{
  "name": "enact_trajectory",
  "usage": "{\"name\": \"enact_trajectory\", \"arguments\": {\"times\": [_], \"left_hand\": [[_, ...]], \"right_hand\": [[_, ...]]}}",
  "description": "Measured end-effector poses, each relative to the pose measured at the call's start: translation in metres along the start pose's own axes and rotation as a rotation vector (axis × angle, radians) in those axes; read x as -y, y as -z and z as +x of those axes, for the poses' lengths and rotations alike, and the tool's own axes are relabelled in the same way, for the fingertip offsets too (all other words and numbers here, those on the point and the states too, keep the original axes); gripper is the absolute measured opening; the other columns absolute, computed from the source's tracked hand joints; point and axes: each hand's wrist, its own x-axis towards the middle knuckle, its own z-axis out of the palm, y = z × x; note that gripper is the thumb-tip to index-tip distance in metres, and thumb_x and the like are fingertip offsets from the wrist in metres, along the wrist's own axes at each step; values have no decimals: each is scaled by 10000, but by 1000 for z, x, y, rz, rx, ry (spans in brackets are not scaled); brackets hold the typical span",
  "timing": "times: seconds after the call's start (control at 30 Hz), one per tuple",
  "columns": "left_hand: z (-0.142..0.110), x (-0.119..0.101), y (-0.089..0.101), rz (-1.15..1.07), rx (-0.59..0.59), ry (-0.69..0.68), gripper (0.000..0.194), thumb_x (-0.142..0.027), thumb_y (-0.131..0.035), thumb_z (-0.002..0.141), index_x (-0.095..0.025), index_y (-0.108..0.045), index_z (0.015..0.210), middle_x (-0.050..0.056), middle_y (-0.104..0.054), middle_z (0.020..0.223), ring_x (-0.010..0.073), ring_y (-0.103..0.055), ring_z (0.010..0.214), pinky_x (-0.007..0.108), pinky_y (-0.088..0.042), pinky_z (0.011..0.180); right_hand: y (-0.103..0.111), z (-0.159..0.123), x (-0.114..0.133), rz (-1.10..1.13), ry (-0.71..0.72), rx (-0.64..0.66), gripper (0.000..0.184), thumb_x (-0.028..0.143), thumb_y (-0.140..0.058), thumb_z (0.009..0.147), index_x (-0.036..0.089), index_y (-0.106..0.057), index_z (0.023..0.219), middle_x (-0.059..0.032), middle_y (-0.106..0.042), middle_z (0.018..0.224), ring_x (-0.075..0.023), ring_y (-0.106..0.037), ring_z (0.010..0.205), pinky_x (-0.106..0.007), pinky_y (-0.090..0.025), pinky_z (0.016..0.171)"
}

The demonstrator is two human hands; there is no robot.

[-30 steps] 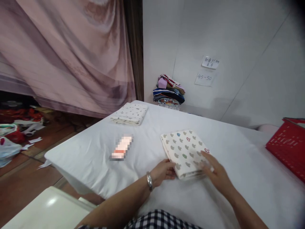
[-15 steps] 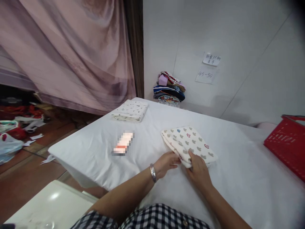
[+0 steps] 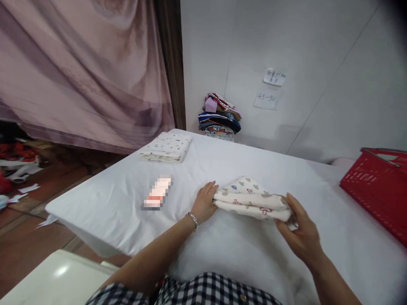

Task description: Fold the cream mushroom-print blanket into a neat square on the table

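A folded cream cloth (image 3: 251, 203) with grey, red and blue mushroom-like prints is between my hands, its near edge lifted and showing thick folded layers. My left hand (image 3: 204, 204), with a silver bracelet at the wrist, grips the cloth's left end; its thumb is hidden. At the right end, my right hand (image 3: 300, 228) holds the layers between thumb and fingers. A second folded white cloth (image 3: 167, 147) with small dark prints lies flat at the table's far left.
A white-covered table (image 3: 318, 190) is under the cloths. A blurred-out phone-like object (image 3: 158, 192) lies left of my left hand. A red basket (image 3: 378, 186) stands at right. Stacked fabrics (image 3: 219, 116) sit beyond the table by the wall. A pale stool-like surface (image 3: 60, 275) is at lower left.
The cloth's near side has been raised and bunched from lying flat. My right hand went to the near corner, then out to the right end; my left hand shifted left along the edge.
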Motion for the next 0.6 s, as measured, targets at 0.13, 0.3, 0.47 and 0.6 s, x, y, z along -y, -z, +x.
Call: {"name": "enact_trajectory", "arguments": {"times": [0.13,0.3,0.47,0.6], "left_hand": [[8,-24,38,-306,-50,-42,440,-214,-636,685,-189,-550,1116,100,-563,1217,236,-500,1147,393,-389,990],[32,-70,121,-744,-131,14,500,-329,-706,653,-169,-545,1098,53,-648,1003,193,-620,885,288,-513,754],[84,-75,137,-850,-68,208,505,-457,-679,669,-160,-579,1066,40,-676,884,170,-641,711,263,-516,618],[120,-30,81,-642,114,512,468,-533,-592,720,-138,-613,969,79,-692,863,189,-648,743,278,-508,644]], "right_hand": [[35,14,2,202,-213,-163,653,270,-662,727,284,-420,1333,-67,-534,1255,-217,-544,1081,-349,-493,863],[69,53,25,725,-417,-287,691,208,-712,664,328,-460,1297,-36,-590,1179,-132,-598,913,-218,-517,712],[34,85,5,949,-698,-148,633,234,-699,659,307,-492,1253,-25,-647,1066,-161,-632,825,-266,-532,665],[-35,90,-53,870,-997,-24,639,274,-648,698,250,-436,1300,-64,-648,1073,-188,-635,847,-294,-531,688]]}}
